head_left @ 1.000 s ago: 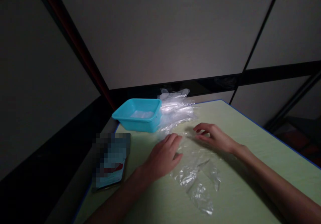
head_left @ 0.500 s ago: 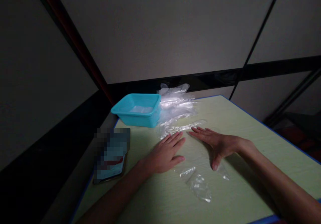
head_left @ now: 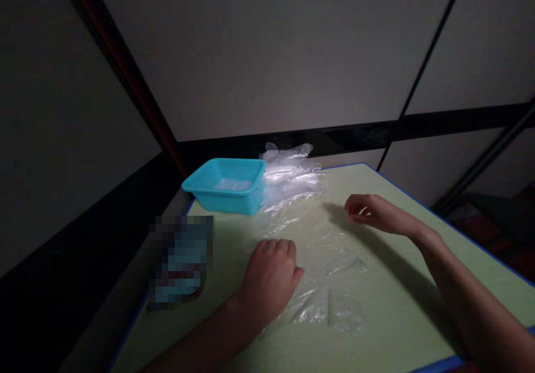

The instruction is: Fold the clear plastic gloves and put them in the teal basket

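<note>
My left hand (head_left: 271, 275) rests on the table with its fingers curled under, at the left edge of a thin clear plastic glove (head_left: 330, 303) spread on the surface. What its fingers hold, if anything, is hidden. Raised above the table to the right, my right hand (head_left: 368, 212) has bent fingers with a gap between them and the thumb, and nothing shows inside. A pile of clear plastic gloves (head_left: 292, 175) lies at the back, beside the blue basket.
A blue basket (head_left: 248, 203) with some whitish material inside stands at the back left. A blurred-out phone-like object (head_left: 181, 264) lies at the left edge of the pale green table (head_left: 418, 239). A panelled wall rises behind.
My left hand has curled its fingers and moved slightly toward me. My right hand has lifted off the plastic, its fingers now bent. The clear plastic near me has shifted and spread.
</note>
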Demonstrator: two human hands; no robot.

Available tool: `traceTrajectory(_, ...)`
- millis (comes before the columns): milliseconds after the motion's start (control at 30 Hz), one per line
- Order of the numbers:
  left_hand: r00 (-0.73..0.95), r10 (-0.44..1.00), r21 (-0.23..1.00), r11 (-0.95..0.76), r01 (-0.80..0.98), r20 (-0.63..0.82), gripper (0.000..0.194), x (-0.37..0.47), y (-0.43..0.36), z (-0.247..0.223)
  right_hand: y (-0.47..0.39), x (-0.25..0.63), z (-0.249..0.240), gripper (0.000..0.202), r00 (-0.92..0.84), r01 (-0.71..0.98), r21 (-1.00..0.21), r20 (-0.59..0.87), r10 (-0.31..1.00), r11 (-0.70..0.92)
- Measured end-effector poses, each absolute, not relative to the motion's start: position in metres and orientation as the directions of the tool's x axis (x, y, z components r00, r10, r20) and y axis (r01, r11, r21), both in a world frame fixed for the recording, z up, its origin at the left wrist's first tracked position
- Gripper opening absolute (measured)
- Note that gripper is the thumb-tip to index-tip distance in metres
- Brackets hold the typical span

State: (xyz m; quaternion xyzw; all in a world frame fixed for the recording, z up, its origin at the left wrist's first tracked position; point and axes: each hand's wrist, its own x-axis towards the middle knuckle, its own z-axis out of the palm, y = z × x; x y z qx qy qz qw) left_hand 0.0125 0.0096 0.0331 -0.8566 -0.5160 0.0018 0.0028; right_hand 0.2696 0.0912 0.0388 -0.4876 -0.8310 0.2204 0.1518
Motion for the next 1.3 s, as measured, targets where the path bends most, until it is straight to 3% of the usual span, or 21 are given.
traceTrajectory(133,0.550,0.821,0.086,-0.566,0.820,0.154,0.043,0.014,0.013,0.020,0.078,0.250,0.029,0.024,-0.553,0.701,-0.570,-0.056,0.831,0.428)
traceTrajectory(333,0.588,0.795,0.130,-0.605,0.786,0.146,0.059,0.012,0.019,-0.012,0.064,0.234,0.007,0.011,-0.610,0.610,-0.652,-0.023,0.792,0.450)
traceTrajectory(567,0.593,0.795,0.138,-0.607,0.783,0.127,0.058,0.009,0.019,-0.016,0.060,0.229,0.014,0.014,-0.677,0.417,-0.886,-0.155,0.720,0.201)
traceTrajectory(667,0.599,0.794,0.140,-0.608,0.782,0.104,0.058,0.009,0.020,-0.014,0.058,0.240,0.023,0.023,-0.690,0.407,-0.904,-0.212,0.692,0.129)
traceTrajectory(867,0.599,0.800,0.172,-0.597,0.784,0.048,0.061,0.012,0.016,-0.008,0.069,0.298,0.033,0.025,-0.565,0.635,-0.735,-0.233,0.791,0.237)
traceTrajectory(933,0.612,0.790,0.197,-0.606,0.771,0.038,0.062,0.015,0.013,-0.006,0.076,0.305,0.030,0.016,-0.390,0.768,-0.582,-0.092,0.916,0.268)
traceTrajectory(1000,0.637,0.769,0.221,-0.632,0.743,0.058,0.064,0.018,0.010,-0.004,0.081,0.293,0.027,0.012,-0.270,0.827,-0.461,0.176,0.947,0.322)
traceTrajectory(1067,0.649,0.756,0.238,-0.647,0.724,0.083,0.067,0.021,0.009,-0.001,0.081,0.269,0.023,0.019,-0.338,0.755,-0.472,0.316,0.887,0.456)
traceTrajectory(1133,0.627,0.774,0.244,-0.626,0.740,0.086,0.066,0.023,0.011,0.000,0.080,0.241,0.018,0.029,-0.428,0.682,-0.483,0.344,0.836,0.549)
traceTrajectory(1300,0.573,0.817,0.210,-0.573,0.792,0.071,0.055,0.019,0.022,-0.005,0.083,0.208,-0.006,0.047,-0.644,0.663,-0.323,0.215,0.734,0.676)
